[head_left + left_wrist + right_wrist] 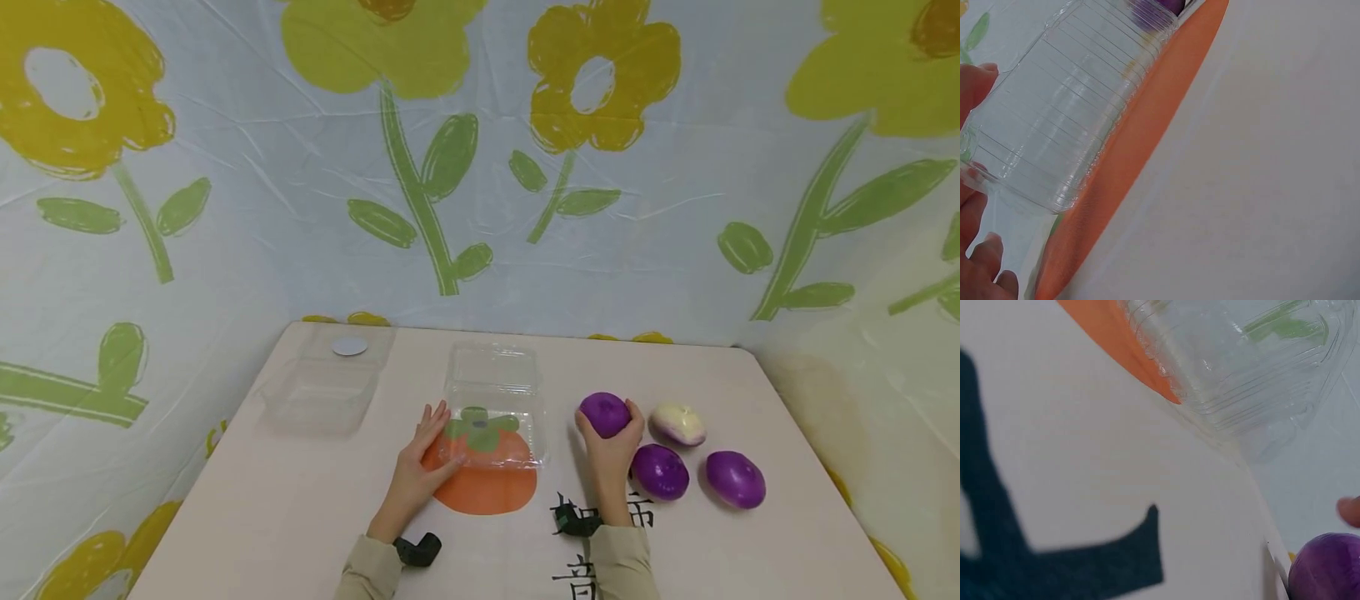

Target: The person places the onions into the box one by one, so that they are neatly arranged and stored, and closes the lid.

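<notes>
In the head view, a clear plastic clamshell box [491,417] lies with its lid raised back, over the orange persimmon print. My left hand [420,467] rests at its left side, fingers extended along the edge and thumb at the front corner. The left wrist view shows the thumb [982,78] touching the box wall [1079,100]. To the right, my right hand [611,454] grips a purple onion [604,414] between thumb and fingers. That onion [1327,570] also shows low in the right wrist view, where most of the hand is out of frame.
Beside the right hand lie two more purple onions [660,472] [735,480] and a pale, purple-tinged one [678,424]. A second clear box [318,396] stands open at the back left, a white oval on its lid. Flowered cloth [487,208] hangs behind the table.
</notes>
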Available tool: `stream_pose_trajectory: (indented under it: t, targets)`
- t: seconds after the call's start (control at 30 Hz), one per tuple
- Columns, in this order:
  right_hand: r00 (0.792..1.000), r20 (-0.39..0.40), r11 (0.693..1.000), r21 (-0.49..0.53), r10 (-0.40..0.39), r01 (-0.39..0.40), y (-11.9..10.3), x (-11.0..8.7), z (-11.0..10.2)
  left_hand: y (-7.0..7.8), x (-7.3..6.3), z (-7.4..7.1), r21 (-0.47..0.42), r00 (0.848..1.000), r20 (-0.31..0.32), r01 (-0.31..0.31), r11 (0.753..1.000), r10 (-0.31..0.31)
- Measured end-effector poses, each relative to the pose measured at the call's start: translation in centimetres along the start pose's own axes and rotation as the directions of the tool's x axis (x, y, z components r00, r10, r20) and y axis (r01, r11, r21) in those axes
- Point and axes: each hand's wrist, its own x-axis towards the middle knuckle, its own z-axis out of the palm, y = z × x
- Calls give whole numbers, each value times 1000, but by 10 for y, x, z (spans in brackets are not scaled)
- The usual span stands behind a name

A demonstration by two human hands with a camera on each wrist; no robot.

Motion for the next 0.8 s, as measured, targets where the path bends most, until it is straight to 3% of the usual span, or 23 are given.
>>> stream_pose_trajectory:
  t: [0.37,0.67,0.8]
  targets:
    - [1000,14,1000,-11,0,0,0,-4,-2,0,-3,-1,8,997,31,73,997,-73]
    - [998,47,999,-1,47,-47,-4,-2,-2,2,-1,-1,-2,999,19,28,1000,-28]
    - [994,77,996,11,82,-83,-9,2,-3,21,2,-5,-18,1000,22,15,1000,-15]
